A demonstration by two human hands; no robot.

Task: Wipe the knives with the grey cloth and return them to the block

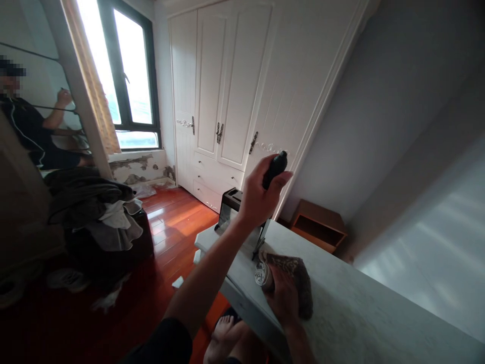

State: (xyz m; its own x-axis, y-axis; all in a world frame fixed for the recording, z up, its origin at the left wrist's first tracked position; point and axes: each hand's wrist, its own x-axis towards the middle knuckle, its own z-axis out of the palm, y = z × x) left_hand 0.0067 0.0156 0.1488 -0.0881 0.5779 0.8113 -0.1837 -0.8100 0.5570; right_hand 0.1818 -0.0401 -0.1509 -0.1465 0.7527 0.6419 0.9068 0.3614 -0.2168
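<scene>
My left hand (261, 194) is raised over the far end of a pale marble-patterned tabletop (352, 298). Its fingers are closed round a small black object (278, 164) with a rounded tip, whose kind I cannot make out. Lower down, my right hand (284, 293) rests on the tabletop, wrapped round a rolled grey cloth (262, 274) with its spiral end showing. A brown patterned cloth (303, 283) lies against that hand on its far side. Behind my left wrist stands a black-topped box (232, 199) with a greyish side, partly hidden by the arm.
White wardrobe doors (246, 76) stand beyond the table. A brown open-fronted cabinet (318, 225) sits by the wall. Clothes (109, 212) are heaped on a dark block at left. A mirror-like panel (49, 30) shows a seated person with one hand raised. The window (132, 65) is bright.
</scene>
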